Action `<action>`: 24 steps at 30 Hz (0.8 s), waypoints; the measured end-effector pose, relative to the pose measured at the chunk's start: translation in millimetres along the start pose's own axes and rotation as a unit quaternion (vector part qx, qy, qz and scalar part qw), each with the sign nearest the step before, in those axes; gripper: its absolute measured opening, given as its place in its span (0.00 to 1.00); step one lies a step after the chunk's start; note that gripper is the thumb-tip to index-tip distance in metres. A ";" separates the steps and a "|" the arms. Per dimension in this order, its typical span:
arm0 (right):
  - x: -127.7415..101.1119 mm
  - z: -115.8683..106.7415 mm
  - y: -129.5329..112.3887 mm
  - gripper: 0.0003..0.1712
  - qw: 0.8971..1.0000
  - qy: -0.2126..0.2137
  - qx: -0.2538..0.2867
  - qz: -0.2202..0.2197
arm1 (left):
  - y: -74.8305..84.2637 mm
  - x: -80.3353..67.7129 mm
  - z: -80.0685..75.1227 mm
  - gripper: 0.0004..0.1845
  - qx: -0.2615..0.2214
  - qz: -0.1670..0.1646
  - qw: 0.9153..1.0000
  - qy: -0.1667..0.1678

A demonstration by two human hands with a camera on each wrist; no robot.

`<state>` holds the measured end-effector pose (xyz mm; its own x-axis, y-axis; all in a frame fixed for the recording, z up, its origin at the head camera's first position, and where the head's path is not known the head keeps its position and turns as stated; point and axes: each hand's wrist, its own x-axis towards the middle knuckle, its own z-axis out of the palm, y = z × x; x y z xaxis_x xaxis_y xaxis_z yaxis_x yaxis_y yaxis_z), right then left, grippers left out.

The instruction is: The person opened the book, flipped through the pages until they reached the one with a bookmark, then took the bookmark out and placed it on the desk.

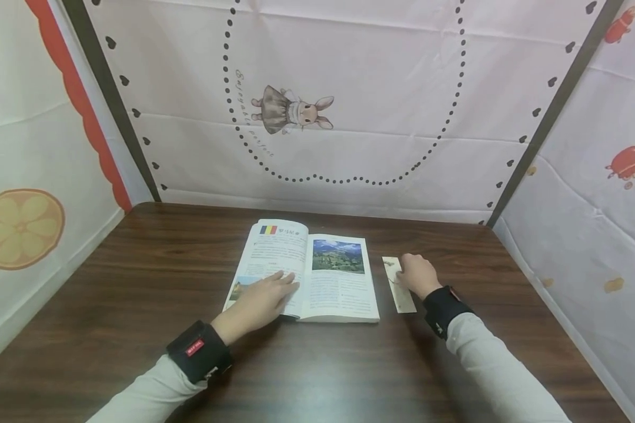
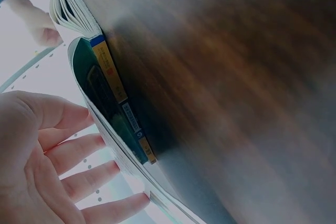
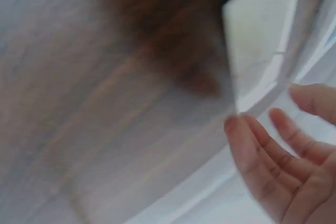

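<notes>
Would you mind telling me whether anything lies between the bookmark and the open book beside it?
Nothing visible does. The bookmark lies on the table just right of the open book, with only a bare strip of wood between them. The right hand rests on the bookmark; the left hand lies flat on the book's left page.

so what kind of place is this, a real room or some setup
Probably a staged recording booth, not a lived-in room: a dark wooden table is boxed in on three sides by printed cloth sheets with a cartoon rabbit. On it lie only an open book and a bookmark.
</notes>
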<state>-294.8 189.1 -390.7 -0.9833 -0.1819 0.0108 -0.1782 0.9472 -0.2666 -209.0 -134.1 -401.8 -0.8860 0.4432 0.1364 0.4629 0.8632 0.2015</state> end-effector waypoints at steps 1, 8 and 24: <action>-0.8 -1.1 -3.3 0.08 1.000 0.001 0.004 -0.014 | 0.4 0.3 0.2 0.19 -0.001 0.002 1.000 0.001; -15.0 1.1 -43.7 0.35 0.980 -0.074 0.035 -0.184 | 2.5 1.7 0.3 0.18 -0.004 0.001 1.000 0.005; -29.7 11.0 -69.3 0.44 0.950 -0.119 -0.102 -0.270 | 7.6 9.3 -3.8 0.16 0.002 0.003 1.000 0.007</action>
<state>-252.9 125.9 -383.2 -0.7138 -0.6881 -0.1307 -0.6824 0.7252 -0.0916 -213.7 -124.3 -395.3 -0.8831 0.4441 0.1514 0.4672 0.8622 0.1960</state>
